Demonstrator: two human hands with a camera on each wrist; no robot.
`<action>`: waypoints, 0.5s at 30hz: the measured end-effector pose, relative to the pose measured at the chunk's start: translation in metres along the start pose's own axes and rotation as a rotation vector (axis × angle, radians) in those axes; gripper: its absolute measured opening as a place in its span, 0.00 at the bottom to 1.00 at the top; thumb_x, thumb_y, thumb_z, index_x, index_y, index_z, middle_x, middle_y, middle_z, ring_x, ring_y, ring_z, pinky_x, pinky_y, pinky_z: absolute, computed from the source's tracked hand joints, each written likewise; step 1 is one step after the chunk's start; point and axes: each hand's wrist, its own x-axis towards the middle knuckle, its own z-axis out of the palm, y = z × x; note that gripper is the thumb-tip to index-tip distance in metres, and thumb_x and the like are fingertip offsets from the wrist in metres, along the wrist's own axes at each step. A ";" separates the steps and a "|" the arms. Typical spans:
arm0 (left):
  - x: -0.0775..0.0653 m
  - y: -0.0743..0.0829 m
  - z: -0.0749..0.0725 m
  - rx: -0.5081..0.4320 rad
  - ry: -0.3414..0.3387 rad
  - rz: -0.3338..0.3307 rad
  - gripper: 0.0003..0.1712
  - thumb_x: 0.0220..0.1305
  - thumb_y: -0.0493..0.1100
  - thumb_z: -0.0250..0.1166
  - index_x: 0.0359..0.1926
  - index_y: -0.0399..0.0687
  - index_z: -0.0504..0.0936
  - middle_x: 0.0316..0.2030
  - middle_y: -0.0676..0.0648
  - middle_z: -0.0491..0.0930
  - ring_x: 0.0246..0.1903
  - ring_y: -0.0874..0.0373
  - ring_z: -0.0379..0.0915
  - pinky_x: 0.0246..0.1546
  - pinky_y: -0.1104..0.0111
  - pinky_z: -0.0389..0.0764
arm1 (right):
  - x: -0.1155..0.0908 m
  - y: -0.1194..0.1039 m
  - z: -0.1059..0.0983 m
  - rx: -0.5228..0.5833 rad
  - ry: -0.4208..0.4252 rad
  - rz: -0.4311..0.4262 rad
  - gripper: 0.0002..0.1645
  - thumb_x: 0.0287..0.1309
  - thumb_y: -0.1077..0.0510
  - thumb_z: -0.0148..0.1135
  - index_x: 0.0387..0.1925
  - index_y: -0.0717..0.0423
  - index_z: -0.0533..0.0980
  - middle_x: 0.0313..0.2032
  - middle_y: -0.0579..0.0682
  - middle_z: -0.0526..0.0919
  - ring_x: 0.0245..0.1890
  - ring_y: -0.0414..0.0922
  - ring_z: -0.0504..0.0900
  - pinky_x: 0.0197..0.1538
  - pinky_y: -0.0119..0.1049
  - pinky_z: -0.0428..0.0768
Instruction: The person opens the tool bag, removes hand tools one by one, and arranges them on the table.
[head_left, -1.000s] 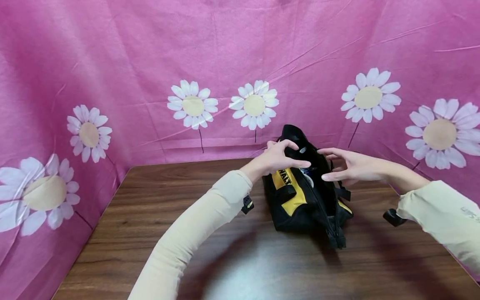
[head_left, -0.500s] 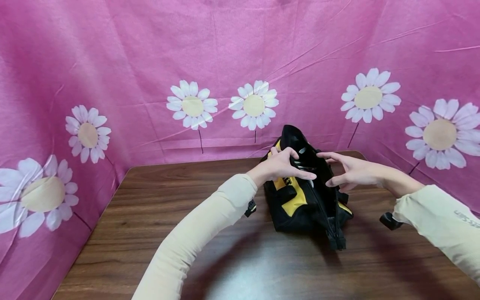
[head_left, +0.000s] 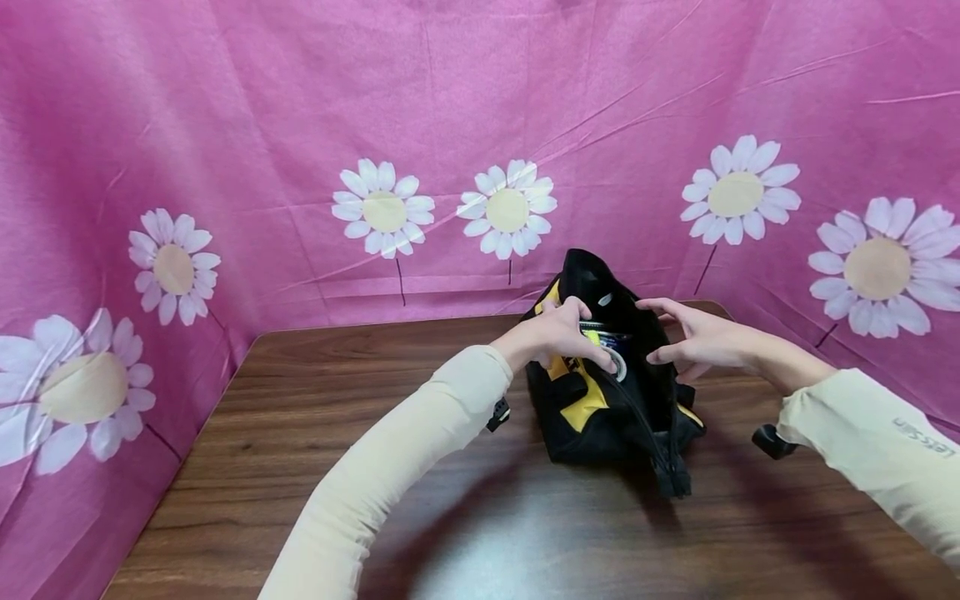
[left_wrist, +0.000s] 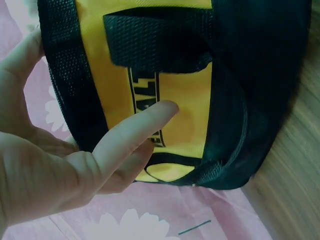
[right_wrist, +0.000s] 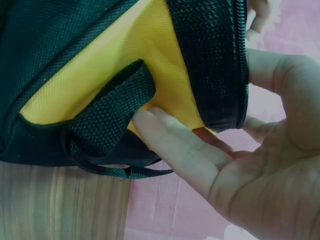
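Note:
A black and yellow tool bag stands on the table with its zipped mouth spread apart. My left hand grips the near left rim, thumb inside; in the left wrist view its fingers lie along the yellow outer panel below a black strap. On the opposite rim, my right hand has its thumb inside, beside the zipper, and its fingers against the outer yellow side by another black strap. Within the mouth, a white ring-shaped item shows, partly hidden by the left thumb.
The brown wooden table spreads left and in front of the bag. A pink curtain printed with white daisies hangs close behind the table's far edge. A black wrist camera juts below the right sleeve.
The left hand has moved in slightly right, then drawn its thumb back left, so the mouth gapes and the ring shows more. The right hand has shifted slightly; the bag stays in place.

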 end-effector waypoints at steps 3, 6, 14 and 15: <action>-0.003 -0.002 -0.005 0.008 -0.013 -0.009 0.42 0.48 0.49 0.83 0.57 0.58 0.64 0.62 0.40 0.53 0.55 0.49 0.65 0.43 0.46 0.85 | -0.001 0.003 -0.003 0.001 0.010 0.002 0.57 0.61 0.60 0.70 0.79 0.52 0.43 0.72 0.75 0.47 0.31 0.57 0.80 0.35 0.52 0.88; -0.007 -0.006 -0.010 0.027 -0.016 -0.013 0.43 0.49 0.47 0.82 0.60 0.58 0.64 0.64 0.39 0.51 0.55 0.46 0.67 0.40 0.46 0.86 | -0.004 0.006 -0.007 0.013 0.010 0.001 0.58 0.60 0.63 0.69 0.80 0.53 0.42 0.71 0.75 0.47 0.23 0.53 0.78 0.33 0.51 0.87; -0.023 -0.014 -0.021 0.014 -0.094 -0.028 0.52 0.53 0.48 0.80 0.70 0.58 0.56 0.58 0.43 0.67 0.50 0.41 0.77 0.30 0.53 0.88 | -0.009 0.020 -0.018 0.064 0.011 -0.005 0.57 0.60 0.70 0.64 0.80 0.56 0.41 0.70 0.76 0.45 0.26 0.49 0.81 0.32 0.51 0.88; -0.025 -0.015 -0.021 -0.001 -0.109 -0.030 0.53 0.53 0.47 0.80 0.71 0.59 0.54 0.56 0.44 0.69 0.49 0.41 0.78 0.30 0.52 0.87 | -0.010 0.021 -0.018 0.061 0.020 -0.008 0.57 0.59 0.71 0.64 0.80 0.56 0.41 0.70 0.77 0.45 0.29 0.49 0.82 0.32 0.50 0.88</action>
